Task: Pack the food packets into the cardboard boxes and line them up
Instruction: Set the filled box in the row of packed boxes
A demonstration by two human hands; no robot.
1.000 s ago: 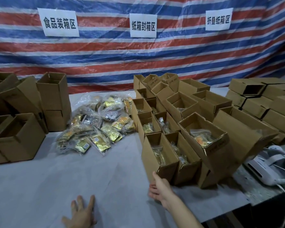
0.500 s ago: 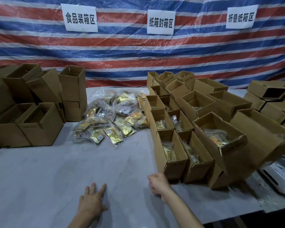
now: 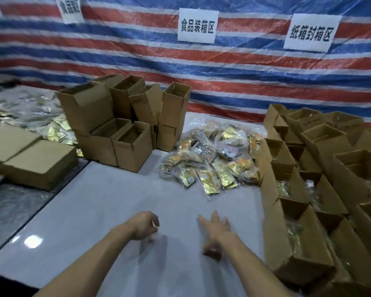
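Observation:
A heap of clear and gold food packets (image 3: 212, 159) lies on the grey table (image 3: 107, 206) at centre. To its right stand rows of open cardboard boxes (image 3: 291, 189), several with packets inside. A cluster of open cardboard boxes (image 3: 129, 136) with nothing visible inside stands to the left of the heap. My left hand (image 3: 144, 224) hovers over the table in front of the heap, fingers loosely curled, holding nothing. My right hand (image 3: 214, 226) is beside it, fingers stretched forward, holding nothing, left of the nearest filled box (image 3: 287, 243).
A stack of flat folded cardboard (image 3: 30, 159) lies at the left on a lower dark surface. More gold packets (image 3: 30, 118) are spread behind it. A striped tarp (image 3: 223, 67) with white paper signs hangs behind the table.
The view has swung left, so the boxes at the left come into view. My right hand has left the nearest box's corner and stretched out. My left hand has lifted and curled loosely.

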